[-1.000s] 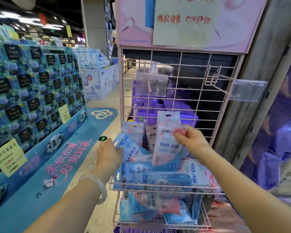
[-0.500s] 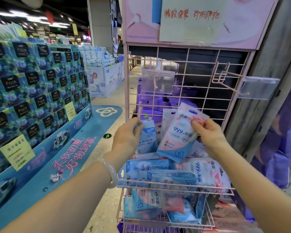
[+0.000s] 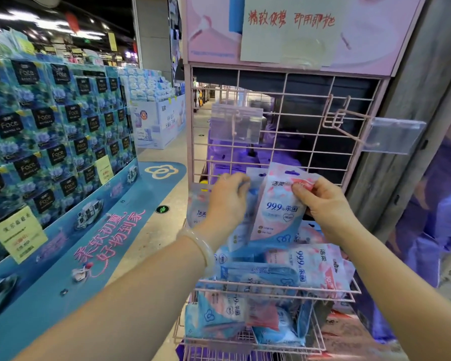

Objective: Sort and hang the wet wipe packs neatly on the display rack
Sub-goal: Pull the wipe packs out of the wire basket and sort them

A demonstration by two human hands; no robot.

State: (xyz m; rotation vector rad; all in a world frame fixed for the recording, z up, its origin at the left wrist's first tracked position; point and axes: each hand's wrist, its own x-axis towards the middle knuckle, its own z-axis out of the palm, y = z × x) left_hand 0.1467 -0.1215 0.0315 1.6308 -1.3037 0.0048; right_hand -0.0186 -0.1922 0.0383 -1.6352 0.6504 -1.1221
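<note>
A pink wire display rack stands in front of me with two bare hooks: one at upper left behind a clear tag, one at upper right. My right hand pinches the top edge of a pink-and-blue wet wipe pack, held upright before the grid. My left hand grips a blue wet wipe pack just left of it, mostly hidden by the hand. Several more packs lie jumbled in the rack's wire baskets below.
A tall stack of blue tissue boxes on a blue base fills the left. The aisle floor runs between it and the rack. A grey wooden pillar stands right of the rack, with purple packs beyond it.
Both hands have risen from the basket. My left hand has taken hold of a blue pack and lifted it beside the pink one, which my right hand has turned upright.
</note>
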